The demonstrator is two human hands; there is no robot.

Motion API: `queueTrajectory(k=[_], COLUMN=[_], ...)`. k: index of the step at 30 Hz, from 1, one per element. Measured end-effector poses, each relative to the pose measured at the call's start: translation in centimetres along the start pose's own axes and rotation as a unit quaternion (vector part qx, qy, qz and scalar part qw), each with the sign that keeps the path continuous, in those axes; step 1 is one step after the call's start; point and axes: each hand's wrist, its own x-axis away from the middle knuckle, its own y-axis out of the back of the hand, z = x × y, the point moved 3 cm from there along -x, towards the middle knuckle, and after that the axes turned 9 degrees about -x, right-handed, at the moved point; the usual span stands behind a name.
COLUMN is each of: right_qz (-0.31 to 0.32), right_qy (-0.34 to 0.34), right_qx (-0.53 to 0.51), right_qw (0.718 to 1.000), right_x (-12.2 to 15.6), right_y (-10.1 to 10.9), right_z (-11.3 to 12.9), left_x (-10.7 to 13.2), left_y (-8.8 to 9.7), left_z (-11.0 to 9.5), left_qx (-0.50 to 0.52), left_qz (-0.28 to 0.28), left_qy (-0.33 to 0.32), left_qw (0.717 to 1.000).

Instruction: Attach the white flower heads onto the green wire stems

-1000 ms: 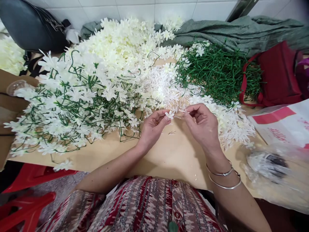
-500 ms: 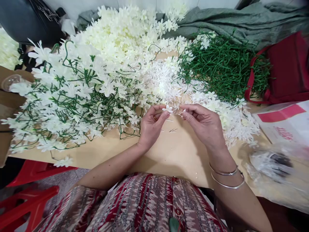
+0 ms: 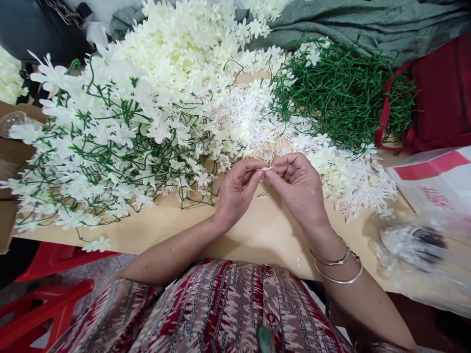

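Tan worktop, seen from above a seated person's lap, with a grey-green cloth along its far edge. The left hand and right hand meet fingertip to fingertip over the bare front strip. Thumb and forefinger of each are pressed together on a small white flower piece, and the remaining fingers are curled. The piece sits between the two pinches, equally near both hands, its long axis running roughly from one hand to the other. Two loose slivers lie on the board just below it. Behind are finished flower sprays at left, cream blossoms, white stamen clusters and bare green stems. A red bag and a plastic bag lie at right.
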Motion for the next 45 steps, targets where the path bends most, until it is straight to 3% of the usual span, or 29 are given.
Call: queueTrajectory(k=[9, 14, 17, 23, 28, 31, 33, 37, 42, 45], right_qz=[0.016, -0.015, 0.003, 0.075, 0.045, 0.003, -0.029, -0.080, -0.087, -0.083], right_qy=[-0.011, 0.067, 0.111, 0.042, 0.040, 0.053, 0.081, 0.120, 0.128, 0.127], right_qx=[0.010, 0.061, 0.055, -0.033, -0.027, 0.017, 0.044, 0.053, 0.053, 0.057], right_qw=[1.000, 0.996, 0.992, 0.996, 0.998, 0.998, 0.995, 0.988, 0.987, 0.987], right_x=[-0.1, -0.2, -0.4, -1.0, -1.6, -1.9, -2.0, -2.3, -2.5, -2.4], right_y=[0.0, 0.3, 0.6, 1.3, 2.3, 3.1, 3.6, 4.2, 4.2, 4.2], right_z=[-0.4, 0.4, 0.9, -0.1, -0.6, -0.1, 0.3, 0.6, 0.4, 0.4], left_x=[0.1, 0.4, 0.4, 0.1, -0.6, -1.9, -3.4, -6.9, -10.4, -10.9], left_y=[0.0, 0.1, 0.1, 0.8, 0.8, 0.5, 0.0, -2.1, -4.6, -4.2], left_z=[0.5, -0.3, -1.2, -1.8, -2.2, -2.8, -3.2, -2.9, -1.2, -1.4], left_qx=[0.022, 0.036, 0.064, 0.064, 0.047, -0.014, -0.087, -0.266, -0.432, -0.424], left_qz=[0.026, 0.028, 0.027, -0.012, 0.005, 0.041, 0.063, 0.088, 0.088, 0.077], left_qy=[0.029, 0.044, 0.035, 0.031, 0.039, 0.012, -0.041, -0.124, -0.059, -0.067], left_qw=[0.999, 0.998, 0.997, 0.997, 0.998, 0.999, 0.993, 0.952, 0.895, 0.900])
